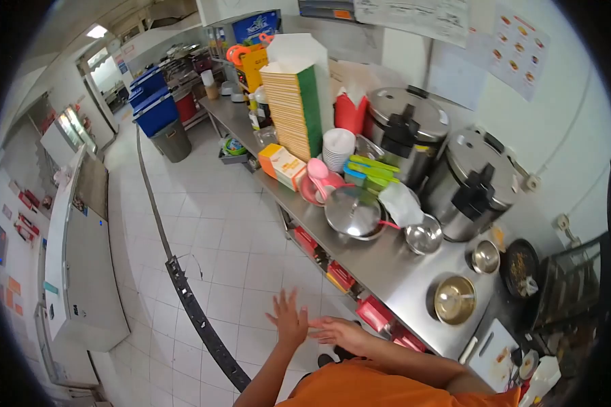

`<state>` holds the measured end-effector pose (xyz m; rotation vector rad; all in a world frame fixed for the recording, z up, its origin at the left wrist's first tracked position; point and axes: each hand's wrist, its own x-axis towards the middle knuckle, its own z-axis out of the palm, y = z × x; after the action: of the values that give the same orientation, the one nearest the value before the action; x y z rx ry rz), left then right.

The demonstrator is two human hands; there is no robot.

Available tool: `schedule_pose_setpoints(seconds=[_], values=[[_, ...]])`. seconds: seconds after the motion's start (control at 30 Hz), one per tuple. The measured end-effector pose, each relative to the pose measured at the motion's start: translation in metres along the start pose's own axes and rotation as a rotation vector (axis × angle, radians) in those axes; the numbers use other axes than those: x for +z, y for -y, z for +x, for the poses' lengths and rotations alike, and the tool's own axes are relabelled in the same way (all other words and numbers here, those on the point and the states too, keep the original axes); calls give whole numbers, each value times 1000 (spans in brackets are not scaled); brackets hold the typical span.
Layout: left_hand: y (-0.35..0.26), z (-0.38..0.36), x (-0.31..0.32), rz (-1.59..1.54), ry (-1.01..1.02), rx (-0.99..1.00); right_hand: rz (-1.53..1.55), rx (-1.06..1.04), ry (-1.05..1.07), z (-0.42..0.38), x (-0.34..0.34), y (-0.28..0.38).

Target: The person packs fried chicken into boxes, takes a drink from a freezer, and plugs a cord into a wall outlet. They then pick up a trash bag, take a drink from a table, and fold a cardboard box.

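My left hand is raised over the tiled floor, fingers spread and nothing in it. Beside it my right hand reaches in from the right with its fingers stretched out, also holding nothing. The right fingertips are right at the edge of the left palm. Both hands are in front of my orange shirt, left of the steel counter. Nearest the right hand are red packages on the shelf under the counter.
On the counter stand a lidded pan, steel bowls, two large steel pots and a tall stack of cartons. A knife lies by a cutting board. A dark channel crosses the floor; white freezers line the left.
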<state>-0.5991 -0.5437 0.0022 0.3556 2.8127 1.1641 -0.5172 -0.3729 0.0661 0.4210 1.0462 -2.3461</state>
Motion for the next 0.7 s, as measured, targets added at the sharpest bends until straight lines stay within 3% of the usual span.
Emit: schedule_pose_setpoints(seconds=[0.1, 0.13, 0.17, 0.23, 0.3, 0.37, 0.43, 0.5, 0.57, 0.63, 0.7], values=[[45, 48, -10, 253, 85, -118, -229, -61, 119, 21, -10, 65], [63, 67, -11, 262, 79, -117, -376, -97, 2, 39, -17, 83], [80, 90, -11, 87, 84, -17, -369, -105, 13, 55, -26, 104], [92, 144, -22, -69, 81, 85, -586, -60, -273, 88, -44, 156], [83, 191, -40, -64, 14, 214, -650, -339, -267, 121, -49, 210], [60, 261, -67, -126, 2, 179, -577, -850, -304, 145, 6, 287], [35, 324, -93, -188, -1, 27, -928, -1169, -431, 173, 36, 363], [4, 396, -120, -337, -33, 24, -1171, -1333, -495, 195, 69, 435], [-14, 472, -141, -469, -88, 77, -1213, -1469, -554, 230, 103, 499], [-42, 543, -164, -632, -99, 219, -1263, -1495, -673, 276, 133, 559], [-69, 617, -178, -798, -112, 275, -1487, -1317, -953, 332, 150, 613]])
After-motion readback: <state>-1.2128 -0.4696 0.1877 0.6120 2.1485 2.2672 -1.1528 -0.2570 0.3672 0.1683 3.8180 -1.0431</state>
